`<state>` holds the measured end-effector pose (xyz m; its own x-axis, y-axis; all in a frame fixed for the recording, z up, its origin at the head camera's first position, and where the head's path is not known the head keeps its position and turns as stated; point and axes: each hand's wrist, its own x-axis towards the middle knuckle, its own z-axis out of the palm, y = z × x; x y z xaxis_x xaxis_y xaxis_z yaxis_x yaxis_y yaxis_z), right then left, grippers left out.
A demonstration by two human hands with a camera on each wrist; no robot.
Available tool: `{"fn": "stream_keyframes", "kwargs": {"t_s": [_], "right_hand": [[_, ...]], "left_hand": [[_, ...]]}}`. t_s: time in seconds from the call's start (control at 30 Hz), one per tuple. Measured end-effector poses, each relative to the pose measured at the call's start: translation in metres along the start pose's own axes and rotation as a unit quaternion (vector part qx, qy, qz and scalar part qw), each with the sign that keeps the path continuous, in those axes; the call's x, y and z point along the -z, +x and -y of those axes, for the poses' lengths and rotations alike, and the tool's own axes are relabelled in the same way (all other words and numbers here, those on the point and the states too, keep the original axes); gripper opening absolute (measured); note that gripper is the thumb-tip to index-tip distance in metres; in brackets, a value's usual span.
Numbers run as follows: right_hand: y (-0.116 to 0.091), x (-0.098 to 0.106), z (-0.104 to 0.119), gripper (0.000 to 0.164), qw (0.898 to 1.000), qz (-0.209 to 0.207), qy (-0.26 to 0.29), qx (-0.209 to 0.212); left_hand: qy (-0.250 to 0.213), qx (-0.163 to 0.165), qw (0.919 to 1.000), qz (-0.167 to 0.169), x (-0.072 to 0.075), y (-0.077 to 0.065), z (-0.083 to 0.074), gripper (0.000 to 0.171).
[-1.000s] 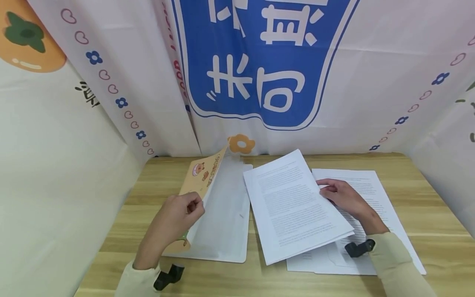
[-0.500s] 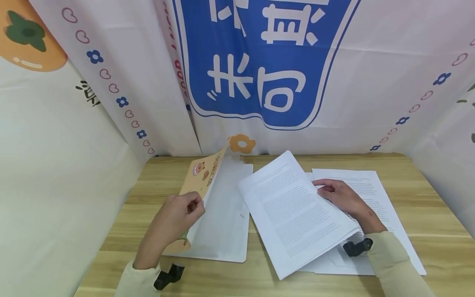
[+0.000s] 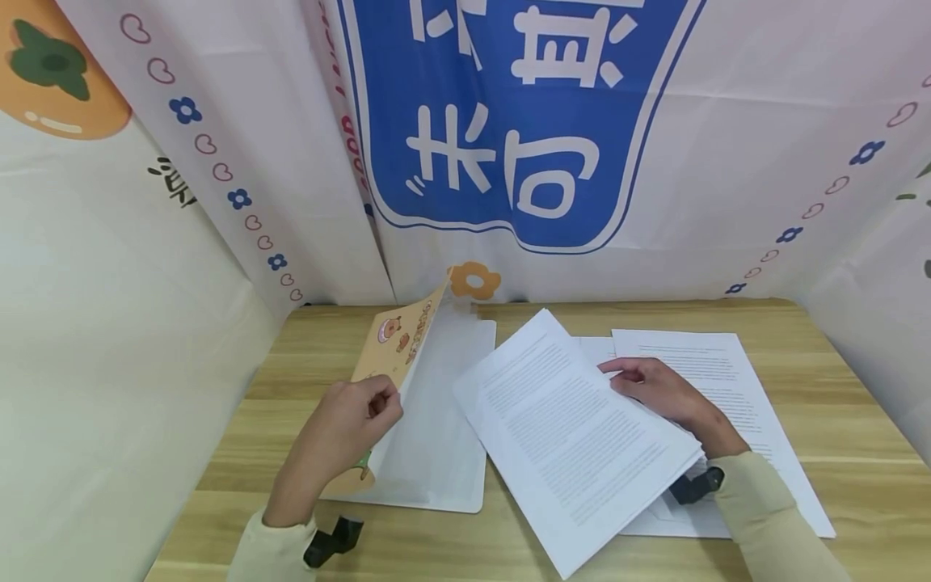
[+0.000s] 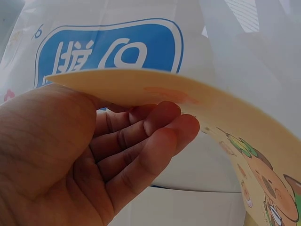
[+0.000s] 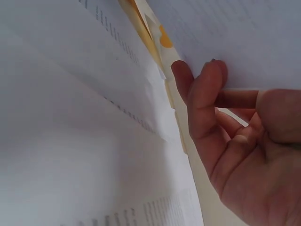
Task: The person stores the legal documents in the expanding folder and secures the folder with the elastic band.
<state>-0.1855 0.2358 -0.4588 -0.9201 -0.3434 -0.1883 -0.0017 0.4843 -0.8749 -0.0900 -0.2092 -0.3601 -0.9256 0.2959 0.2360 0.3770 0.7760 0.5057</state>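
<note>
While both hands (image 3: 352, 424) (image 3: 662, 392) pinch, left a curved, orange, cartoon-printed cover (image 3: 393, 343), right tilted white sheets (image 3: 582, 436), closely typed

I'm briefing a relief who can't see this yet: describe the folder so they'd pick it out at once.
On the wooden table, left of the printed sheets in the right hand, lies an open folder. The left hand holds its cover raised. Unlike those white printed sheets, that cover is pale orange with cartoon figures.
</note>
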Motion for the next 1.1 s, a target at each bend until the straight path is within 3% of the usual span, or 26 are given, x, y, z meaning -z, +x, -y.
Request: {"fn": "stream_keyframes", "kwargs": {"t_s": [0.43, 0.8, 1.1], "right_hand": [[0.013, -0.018, -0.003, 0.038, 0.998, 0.001, 0.058, -0.018], [0.032, -0.036, 0.0, 0.039, 0.997, -0.059, 0.02, -0.041], [0.041, -0.044, 0.003, 0.041, 0.993, -0.078, 0.073, -0.049]], "left_hand": [[-0.005, 0.0, 1.0, 0.004, -0.001, 0.0, -0.001, 0.019], [-0.007, 0.002, 0.9999, 0.008, 0.0, 0.0, -0.001, 0.019], [-0.011, -0.002, 0.9999, 0.008, -0.001, -0.001, 0.0, 0.019]]}}
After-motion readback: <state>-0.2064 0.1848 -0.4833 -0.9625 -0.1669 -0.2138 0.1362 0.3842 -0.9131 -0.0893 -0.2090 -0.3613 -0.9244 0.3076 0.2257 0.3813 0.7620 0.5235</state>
